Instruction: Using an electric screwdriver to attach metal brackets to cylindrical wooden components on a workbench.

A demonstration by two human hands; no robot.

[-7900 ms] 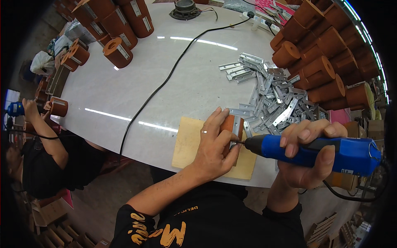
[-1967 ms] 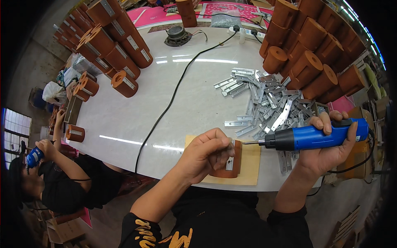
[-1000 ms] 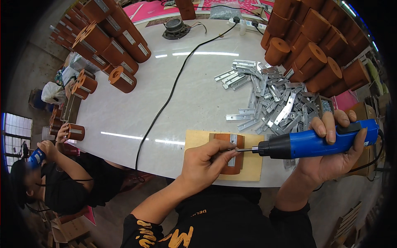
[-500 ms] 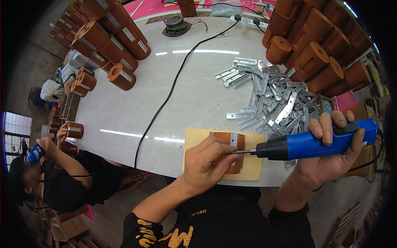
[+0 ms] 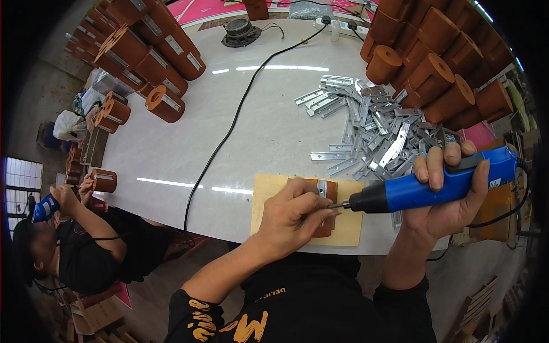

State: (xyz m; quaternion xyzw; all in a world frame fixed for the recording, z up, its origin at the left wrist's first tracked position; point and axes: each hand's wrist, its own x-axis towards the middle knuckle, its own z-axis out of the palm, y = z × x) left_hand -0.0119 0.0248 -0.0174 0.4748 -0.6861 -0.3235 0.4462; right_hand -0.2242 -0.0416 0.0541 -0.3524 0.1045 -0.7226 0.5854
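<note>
In my right hand (image 5: 443, 194) is a blue and black electric screwdriver (image 5: 423, 191), held level with its bit (image 5: 344, 204) pointing left. The fingers of my left hand (image 5: 294, 214) are pinched around the bit's tip; whether a small screw sits between them I cannot make out. Below my left fingers, a reddish-brown block (image 5: 327, 228) with a curved face lies on a yellowish board (image 5: 269, 234), partly covered by my hand. A silver metal strip (image 5: 322, 188) with a hole lies on the block.
Loose metal strips (image 5: 372, 131) are heaped beyond the board, before stacked brown cylinders (image 5: 432, 74). More cylinders (image 5: 166, 103) stand at the far left. A black cable (image 5: 229, 137) crosses the table. Left, another person (image 5: 91, 240) holds a blue tool. A round speaker (image 5: 240, 31) lies at the back.
The screwdriver and my right hand have shifted a little left, bringing the bit further into my left fingers. My left hand has moved slightly right, its fingers more closed over the tip.
</note>
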